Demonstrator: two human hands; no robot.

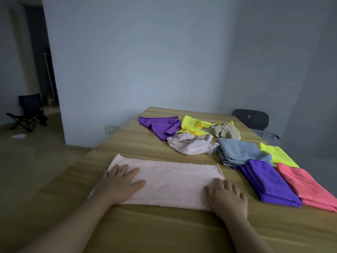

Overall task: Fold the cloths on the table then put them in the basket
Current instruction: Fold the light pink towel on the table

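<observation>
Pink towel (169, 181) flat on desk (164, 230), lower centre of frame, long axis left-right; left grip (118, 181) and right grip (227, 197) both released, palms pressing opposite ends.

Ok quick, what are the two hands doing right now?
Left hand: open, pressing flat on the pink towel.
Right hand: open, resting on the right end of that towel.
</observation>
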